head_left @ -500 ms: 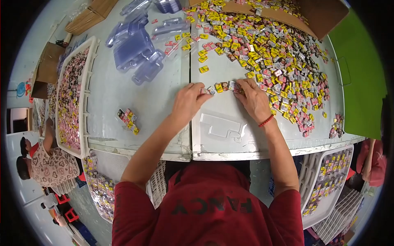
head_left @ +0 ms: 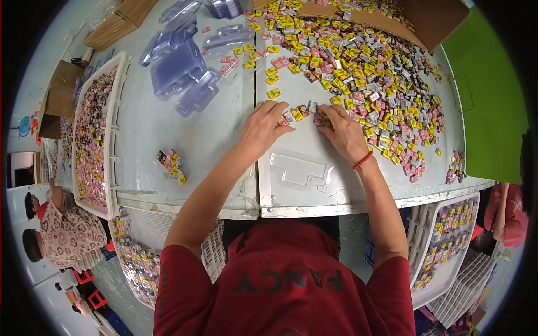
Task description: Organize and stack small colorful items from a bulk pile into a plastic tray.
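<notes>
A short, crooked row of small printed boxes (head_left: pixel 298 114), in yellow, brown, pink and grey, lies on the table between my hands. My left hand (head_left: pixel 263 130) curves around the row's left end, thumb and forefinger apart, close to a pink box. At the other end my right hand (head_left: pixel 344 136), with a red bead bracelet on the wrist, pinches a dark pink small box (head_left: pixel 320 119) between thumb and fingers. A clear plastic blister tray (head_left: pixel 297 169) lies just in front of my hands. Left of it sits a little cluster of the same boxes (head_left: pixel 171 166).
A large heap of loose small boxes (head_left: pixel 358 73) spreads at the back right beside an open cardboard carton (head_left: pixel 443 25). Nested clear trays (head_left: pixel 179 67) lie back left. White crates (head_left: pixel 115 134) flank the table. Other people (head_left: pixel 73 229) are at far left and right.
My left thumb and forefinger have opened away from the row's end box. The row has shifted slightly, and a grey box now stands apart from my right fingers. The view has moved a little.
</notes>
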Demonstrator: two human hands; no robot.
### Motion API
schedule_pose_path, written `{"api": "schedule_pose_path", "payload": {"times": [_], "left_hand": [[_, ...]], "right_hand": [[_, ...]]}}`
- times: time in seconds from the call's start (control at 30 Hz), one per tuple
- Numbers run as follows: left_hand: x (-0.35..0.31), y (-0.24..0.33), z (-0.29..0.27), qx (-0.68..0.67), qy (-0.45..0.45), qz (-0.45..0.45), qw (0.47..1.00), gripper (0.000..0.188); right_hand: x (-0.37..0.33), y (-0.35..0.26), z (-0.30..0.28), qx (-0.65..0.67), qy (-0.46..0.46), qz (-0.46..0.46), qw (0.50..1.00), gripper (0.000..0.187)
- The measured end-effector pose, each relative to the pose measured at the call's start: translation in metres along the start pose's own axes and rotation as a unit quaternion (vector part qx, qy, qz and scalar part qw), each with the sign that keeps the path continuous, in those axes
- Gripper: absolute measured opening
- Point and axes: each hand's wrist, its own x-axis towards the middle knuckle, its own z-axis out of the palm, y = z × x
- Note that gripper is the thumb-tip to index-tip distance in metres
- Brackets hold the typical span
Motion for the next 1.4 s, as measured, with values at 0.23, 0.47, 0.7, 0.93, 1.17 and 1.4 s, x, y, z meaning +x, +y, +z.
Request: {"api": "schedule_pose_path", "payload": {"times": [0.23, 0.47, 0.7, 0.93, 1.17, 1.4], "left_hand": [[0.016, -0.002, 0.015, 0.012, 0.023, 0.076, 0.997, 0.060], [0.027, -0.010, 0.019, 0.014, -0.072, 0.101, 0.992, 0.060], [0.007, -0.007, 0.002, -0.034, -0.042, 0.081, 0.995, 0.050], [0.002, -0.014, 0.005, -0.059, -0.035, 0.048, 0.996, 0.045], [0.006, -0.005, 0.012, -0.041, 0.012, 0.126, 0.991, 0.043], [0.002, -0.008, 0.024, -0.016, 0.006, 0.126, 0.992, 0.042]], "right_hand": [[0.012, -0.010, 0.002, -0.032, 0.010, 0.026, 0.999, 0.047], [0.014, -0.010, -0.002, -0.068, -0.029, 0.006, 0.997, 0.043], [0.002, -0.007, -0.006, -0.022, -0.017, -0.023, 0.999, 0.042], [0.005, -0.005, -0.004, -0.031, -0.033, -0.029, 0.999, 0.040], [-0.002, -0.013, -0.005, -0.033, 0.001, -0.045, 0.998, 0.042], [-0.008, -0.009, 0.001, -0.026, 0.012, -0.036, 0.999, 0.037]]}}
